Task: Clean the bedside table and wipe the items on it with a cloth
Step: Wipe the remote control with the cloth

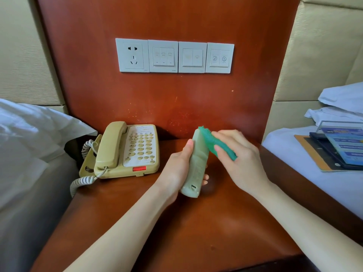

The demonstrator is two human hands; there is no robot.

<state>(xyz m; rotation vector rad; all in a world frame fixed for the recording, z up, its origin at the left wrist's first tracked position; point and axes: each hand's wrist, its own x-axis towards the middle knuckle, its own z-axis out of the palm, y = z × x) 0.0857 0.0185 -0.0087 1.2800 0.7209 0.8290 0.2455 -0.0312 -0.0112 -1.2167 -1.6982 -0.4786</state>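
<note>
Green and nubbly, the cloth [216, 143] was mostly hidden inside the right hand [238, 156], whose curled fingers pinched it against the upper end of the remote [196, 165]. Only a ragged strip of cloth showed between thumb and fingers. The left hand [179, 169] gripped the remote from the side, thumb along its left edge, fingertips just peeking out beneath it. The remote was a long, pale, rounded bar held tilted above the table [176, 232]; its buttons were blurred and hard to read. The table was glossy reddish wood, its front edge cut off by the frame. At the back left sat a beige plastic phone [125, 152], handset in its cradle, coiled cord trailing off the table's left edge. A row of white switch plates [174, 55] was set in the wood panel behind. White bedding [29, 138] lay left; on the right bed rested folders [337, 148], partly cut off.
</note>
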